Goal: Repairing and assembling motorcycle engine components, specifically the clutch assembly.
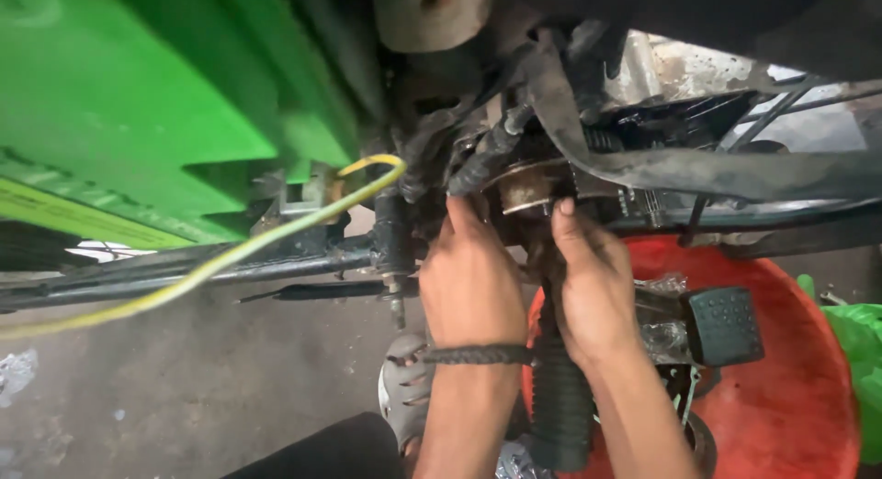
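- Round rusty metal fitting (531,187) in the greasy underside of a vehicle, upper middle of the view, among black hoses (478,157) and dark linkage.
- Left hand (470,281) raised to it, fingers stretched up and pressed against the grimy parts just left of the fitting; no grasp visible, fingertips partly hidden.
- Right hand (593,281) just beside, thumb pointing up at the fitting's lower edge, other fingers curled loosely toward a dark rod below; whether closed on anything cannot be told.
- Braided black cord (473,354) around the left wrist.
- Ribbed black rubber boot (559,405) hanging down between the forearms.
- Black studded pedal pad (724,325) right of the right hand, over a red plastic tub (808,387).
- Yellow cable (276,229) curving away left, past a dark horizontal bar (202,275).
- Bright green body panel (138,102) filling the upper left.
- Green plastic sheet (859,341) at the right edge.
- Dusty grey concrete floor (184,378) below; grey sandal (404,392) on it near the left wrist.
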